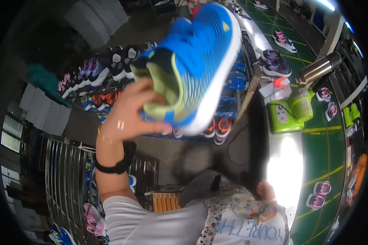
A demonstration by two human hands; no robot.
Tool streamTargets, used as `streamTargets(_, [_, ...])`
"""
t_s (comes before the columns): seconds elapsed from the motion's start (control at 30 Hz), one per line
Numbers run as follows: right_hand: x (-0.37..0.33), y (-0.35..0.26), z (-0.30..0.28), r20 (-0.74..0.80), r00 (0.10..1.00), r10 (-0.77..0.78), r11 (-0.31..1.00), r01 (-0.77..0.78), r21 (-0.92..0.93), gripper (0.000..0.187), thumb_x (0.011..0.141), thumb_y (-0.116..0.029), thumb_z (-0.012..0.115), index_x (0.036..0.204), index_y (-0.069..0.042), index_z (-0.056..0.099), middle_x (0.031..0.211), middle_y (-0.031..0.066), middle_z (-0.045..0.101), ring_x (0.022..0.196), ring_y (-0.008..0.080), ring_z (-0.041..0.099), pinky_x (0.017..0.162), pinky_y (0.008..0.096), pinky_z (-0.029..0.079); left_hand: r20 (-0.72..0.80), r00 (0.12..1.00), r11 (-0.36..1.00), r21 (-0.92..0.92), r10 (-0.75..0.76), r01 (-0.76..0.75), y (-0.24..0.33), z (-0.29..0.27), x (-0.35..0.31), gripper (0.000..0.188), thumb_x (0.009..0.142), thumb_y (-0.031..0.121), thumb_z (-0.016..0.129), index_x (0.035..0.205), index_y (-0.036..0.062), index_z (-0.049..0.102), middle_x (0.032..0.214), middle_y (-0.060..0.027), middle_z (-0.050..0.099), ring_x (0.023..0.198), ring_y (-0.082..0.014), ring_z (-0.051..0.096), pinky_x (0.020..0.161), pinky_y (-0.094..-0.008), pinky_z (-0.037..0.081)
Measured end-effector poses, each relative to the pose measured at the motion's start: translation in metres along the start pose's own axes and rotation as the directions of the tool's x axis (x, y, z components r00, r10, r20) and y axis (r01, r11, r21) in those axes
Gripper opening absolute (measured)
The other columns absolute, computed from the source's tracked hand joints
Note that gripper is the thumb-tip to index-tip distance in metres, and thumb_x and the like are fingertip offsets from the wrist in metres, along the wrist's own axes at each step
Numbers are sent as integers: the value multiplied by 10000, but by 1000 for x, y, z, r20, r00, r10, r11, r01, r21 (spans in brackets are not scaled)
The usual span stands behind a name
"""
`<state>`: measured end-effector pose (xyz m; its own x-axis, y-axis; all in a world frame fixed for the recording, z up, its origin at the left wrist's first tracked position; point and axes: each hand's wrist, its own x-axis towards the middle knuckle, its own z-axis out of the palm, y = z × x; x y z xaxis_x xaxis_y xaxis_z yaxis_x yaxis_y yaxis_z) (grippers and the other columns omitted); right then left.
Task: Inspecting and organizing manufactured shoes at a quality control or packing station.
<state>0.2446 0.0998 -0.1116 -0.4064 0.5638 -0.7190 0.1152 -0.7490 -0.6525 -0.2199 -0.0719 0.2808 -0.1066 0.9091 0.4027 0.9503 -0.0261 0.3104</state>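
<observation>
A blue sneaker [204, 53] with a yellow-green lining and a thick white sole is held up in front of me, toe pointing up and to the right. My left hand [129, 110], with a black band on the wrist, grips it by the heel, fingers at the collar and thumb low by the heel. Part of a second blue shoe [180, 26] shows behind it, mostly covered. Low in the picture, my right hand [266, 190] is partly visible beside the brightly lit table edge; its fingers are not clear.
Racks with rows of shoes [92, 71] stand at the far left. On the right, a green conveyor belt [315, 159] carries several shoes. By its edge are a bright green device [284, 116], a steel flask [319, 68] and a dark purple shoe [276, 65]. A metal rack [67, 175] stands near left.
</observation>
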Motion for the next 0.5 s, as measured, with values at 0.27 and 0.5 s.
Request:
streamTargets(0.27, [9,-44,85,78,983,-164,934,180,-310,184,857,-217,522,978,-78,517,848,16,568,753,94,544,674,224,456,-90,958,794,540,-274,278,-132,58,82,535,658,461,633,1086,156,533,1065,-72,518,1102,-272,418,944,-525,228])
streamTargets(0.5, [3,-3,57,-51,998,-32,988,24,-152,166,846,-204,539,952,-79,519,816,14,565,711,91,539,634,226,463,-437,887,983,158,150,-89,-93,147,23,96,669,48,597,752,66,553,709,-68,553,698,-269,517,673,-352,408])
